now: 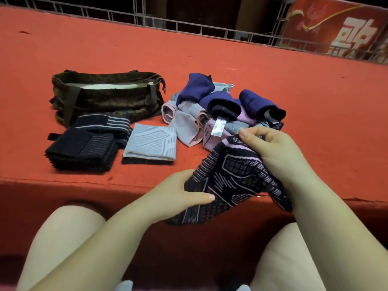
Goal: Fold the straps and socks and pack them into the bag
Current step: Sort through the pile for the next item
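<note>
I hold a dark patterned sock (233,179) over the front edge of the red surface. My left hand (178,194) grips its lower left end, thumb on top. My right hand (270,148) pinches its upper end. Behind it lies a loose pile of purple, grey and pink socks (210,108). A folded grey sock (150,143) and folded black straps (84,143) lie to the left. The camouflage bag (107,95) stands open behind the straps.
The red carpeted platform (273,76) runs wide to both sides. A metal truss frame (189,26) and a red banner (346,28) stand at its far edge. My knees (63,232) are below the front edge.
</note>
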